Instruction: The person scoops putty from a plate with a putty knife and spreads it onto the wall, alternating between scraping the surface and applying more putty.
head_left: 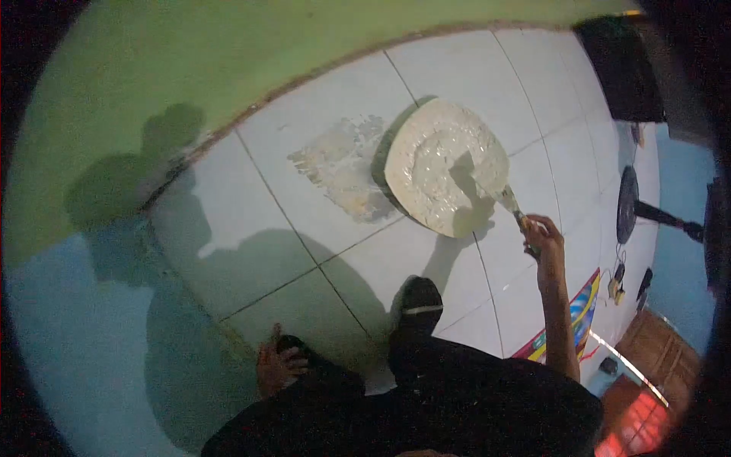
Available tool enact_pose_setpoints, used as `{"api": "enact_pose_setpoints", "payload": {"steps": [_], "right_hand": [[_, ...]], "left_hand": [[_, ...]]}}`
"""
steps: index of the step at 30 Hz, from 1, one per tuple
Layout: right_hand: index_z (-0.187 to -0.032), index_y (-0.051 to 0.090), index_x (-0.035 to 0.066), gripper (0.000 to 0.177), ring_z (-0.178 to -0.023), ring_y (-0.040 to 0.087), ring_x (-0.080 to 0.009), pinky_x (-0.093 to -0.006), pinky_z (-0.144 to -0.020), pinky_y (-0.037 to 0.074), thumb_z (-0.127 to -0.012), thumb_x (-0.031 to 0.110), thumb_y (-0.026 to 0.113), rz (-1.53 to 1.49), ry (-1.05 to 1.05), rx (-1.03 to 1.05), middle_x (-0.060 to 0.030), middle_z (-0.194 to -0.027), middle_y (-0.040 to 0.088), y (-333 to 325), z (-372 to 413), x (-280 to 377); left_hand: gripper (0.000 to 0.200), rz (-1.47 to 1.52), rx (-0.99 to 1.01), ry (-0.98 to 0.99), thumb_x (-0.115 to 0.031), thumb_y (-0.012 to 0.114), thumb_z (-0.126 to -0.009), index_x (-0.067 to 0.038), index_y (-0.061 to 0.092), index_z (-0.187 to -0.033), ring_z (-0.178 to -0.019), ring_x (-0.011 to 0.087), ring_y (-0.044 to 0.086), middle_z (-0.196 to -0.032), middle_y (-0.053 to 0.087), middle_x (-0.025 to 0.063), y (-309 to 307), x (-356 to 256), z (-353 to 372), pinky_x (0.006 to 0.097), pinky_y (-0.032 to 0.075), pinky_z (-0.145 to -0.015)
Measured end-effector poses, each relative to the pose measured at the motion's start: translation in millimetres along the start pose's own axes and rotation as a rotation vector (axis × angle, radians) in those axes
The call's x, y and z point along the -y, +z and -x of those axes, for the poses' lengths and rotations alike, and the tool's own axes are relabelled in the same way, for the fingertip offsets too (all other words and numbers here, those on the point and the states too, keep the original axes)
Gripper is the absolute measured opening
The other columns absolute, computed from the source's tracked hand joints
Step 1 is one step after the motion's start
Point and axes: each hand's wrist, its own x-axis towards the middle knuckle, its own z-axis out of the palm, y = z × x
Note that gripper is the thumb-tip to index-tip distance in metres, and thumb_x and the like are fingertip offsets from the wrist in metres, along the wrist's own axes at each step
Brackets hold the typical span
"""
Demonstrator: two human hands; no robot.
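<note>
Plaster mound [445,167] met the scraper [509,199], which the right hand [542,242] gripped with closed fingers. A hard push could have smeared plaster across the floor [304,251]. Whether the left hand [278,367] was open or closed could not be told.

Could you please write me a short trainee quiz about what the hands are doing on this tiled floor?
1. True or false: the right hand holds a scraper whose blade touches the pile of white paste.
2. Where does the paste lie? A) on the tiled floor B) in a bucket C) on a table
3. Fill in: the wall beyond the paste is painted ___.
Key: 1 true; 2 A; 3 green.
</note>
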Motion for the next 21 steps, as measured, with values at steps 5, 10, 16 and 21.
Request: {"api": "enact_pose_setpoints", "payload": {"steps": [5, 10, 16, 21], "right_hand": [[-0.113, 0.064, 0.011, 0.03, -0.074, 0.051, -0.0094, -0.025, -0.069, 0.043, -0.092, 0.032, 0.064, 0.072, 0.051, 0.028, 0.0004, -0.088, 0.06, 12, -9, 8], [-0.114, 0.064, 0.011, 0.032, -0.075, 0.051, -0.0103, -0.0259, -0.067, 0.043, -0.091, 0.033, 0.064, 0.089, 0.077, 0.065, -0.0006, -0.09, 0.06, 19, -22, 0], [-0.113, 0.065, 0.009, 0.028, -0.075, 0.052, -0.0093, -0.0258, -0.066, 0.044, -0.09, 0.025, 0.064, 0.072, 0.05, 0.13, -0.0004, -0.089, 0.061, 29, -27, -2], [-0.108, 0.067, 0.007, 0.026, -0.072, 0.052, -0.01, -0.0255, -0.066, 0.045, -0.092, 0.028, 0.064, 0.01, 0.079, 0.113, -0.001, -0.088, 0.062, 41, -28, -11]], "left_hand": [[0.061, 0.29, -0.061, 0.021, -0.055, 0.022, -0.103, -0.041, -0.007, -0.154, -0.122, 0.0488, 0.053, -0.142, 0.05, 0.019, 32, 3, -2, 0.069, 0.035, -0.105], [0.059, 0.721, -0.123, 0.031, -0.049, 0.02, -0.105, -0.04, -0.012, -0.154, -0.131, 0.0507, 0.043, -0.149, 0.041, 0.0212, 36, -2, -3, 0.0693, 0.027, -0.111], [0.06, 0.163, 0.351, 0.021, -0.052, 0.018, -0.104, -0.039, -0.012, -0.154, -0.135, 0.0538, 0.035, -0.156, 0.028, 0.0221, -15, 1, -7, 0.0708, 0.023, -0.111], [0.065, 0.088, 0.117, -0.01, -0.059, 0.019, -0.101, -0.038, -0.012, -0.154, -0.129, 0.0548, 0.042, -0.15, 0.038, 0.0237, 10, -4, -1, 0.0733, 0.03, -0.106]]}}
